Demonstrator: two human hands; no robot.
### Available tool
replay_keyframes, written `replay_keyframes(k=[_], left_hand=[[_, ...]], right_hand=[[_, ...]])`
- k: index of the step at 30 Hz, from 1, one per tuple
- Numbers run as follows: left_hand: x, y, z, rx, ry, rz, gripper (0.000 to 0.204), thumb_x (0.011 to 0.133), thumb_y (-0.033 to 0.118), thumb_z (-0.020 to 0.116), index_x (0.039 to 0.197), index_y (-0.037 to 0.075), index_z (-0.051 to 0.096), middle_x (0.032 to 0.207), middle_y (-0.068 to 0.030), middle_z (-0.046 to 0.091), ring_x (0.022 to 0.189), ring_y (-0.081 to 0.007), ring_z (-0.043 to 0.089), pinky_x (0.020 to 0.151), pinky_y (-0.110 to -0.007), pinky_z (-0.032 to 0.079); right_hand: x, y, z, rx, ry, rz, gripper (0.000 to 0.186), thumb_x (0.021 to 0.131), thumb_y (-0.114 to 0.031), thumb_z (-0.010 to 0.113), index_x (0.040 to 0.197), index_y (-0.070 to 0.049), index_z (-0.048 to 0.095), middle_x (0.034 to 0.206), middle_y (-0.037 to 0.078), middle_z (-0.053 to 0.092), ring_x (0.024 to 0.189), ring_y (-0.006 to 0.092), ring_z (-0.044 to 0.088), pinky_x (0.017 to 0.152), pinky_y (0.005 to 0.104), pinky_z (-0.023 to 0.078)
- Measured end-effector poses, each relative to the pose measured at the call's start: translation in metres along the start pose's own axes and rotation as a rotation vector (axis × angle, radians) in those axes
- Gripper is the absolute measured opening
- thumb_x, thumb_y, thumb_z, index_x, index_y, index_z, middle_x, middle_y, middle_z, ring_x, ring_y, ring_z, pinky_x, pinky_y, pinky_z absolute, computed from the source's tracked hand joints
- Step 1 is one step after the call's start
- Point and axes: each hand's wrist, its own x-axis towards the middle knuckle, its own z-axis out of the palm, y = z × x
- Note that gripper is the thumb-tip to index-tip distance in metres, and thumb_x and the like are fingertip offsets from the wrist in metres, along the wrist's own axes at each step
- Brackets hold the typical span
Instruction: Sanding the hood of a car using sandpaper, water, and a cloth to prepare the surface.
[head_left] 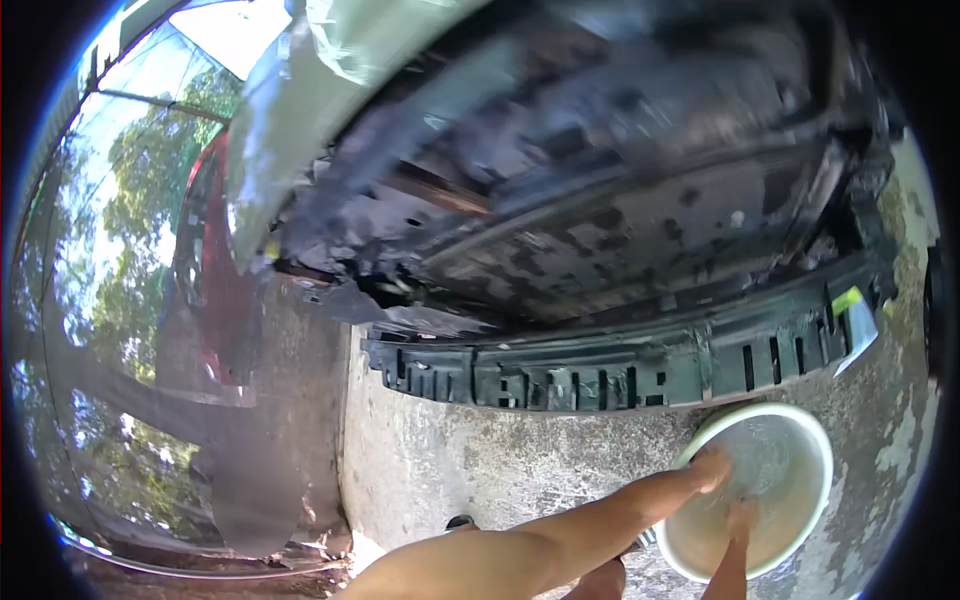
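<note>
A round basin [825, 470] with a pale rim and cloudy, rippled water stands on the ground at the lower right. My left hand [711, 469] reaches over its left rim, fingers pointing down into the water. Lower down, my right hand [742, 517] dips into the same basin from the near side. The fingers of both hands are blurred and partly under water, so whether they hold anything does not show.
Ahead is a car's stripped, dark, stained body section [620, 220]. A slotted black bumper beam [550, 385] runs along its lower edge, close to the basin. A pale piece with a yellow-green corner [856, 325] hangs at its right end. A red vehicle [215, 270] stands at left.
</note>
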Motion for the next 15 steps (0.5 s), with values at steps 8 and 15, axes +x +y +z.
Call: replay_keyframes(k=[8, 15], left_hand=[[-0.304, 0.062, -0.339, -1.106, 0.603, 1.077, 0.055, 0.068, -0.010, 0.061, 0.121, 0.005, 0.060, 0.125, -0.0190, 0.050, 0.117, -0.0398, 0.051, 0.102, -0.046, 0.042], [-0.546, -0.277, -0.593, -0.285, 1.242, 0.362, 0.062, 0.082, 0.049, 0.074, 0.124, 0.004, 0.065, 0.147, -0.0284, 0.039, 0.139, -0.0532, 0.033, 0.119, -0.065, 0.020]], right_hand=[[-0.236, 0.084, -0.059, 0.501, 0.863, 0.054, 0.047, 0.106, -0.021, 0.050, 0.146, 0.004, 0.050, 0.142, 0.022, 0.057, 0.129, 0.0319, 0.055, 0.111, 0.0435, 0.042], [-0.456, -0.128, -0.061, -1.051, 1.058, 0.081, 0.044, 0.108, -0.019, 0.042, 0.145, 0.003, 0.051, 0.145, 0.019, 0.056, 0.131, 0.0295, 0.055, 0.112, 0.0422, 0.043]])
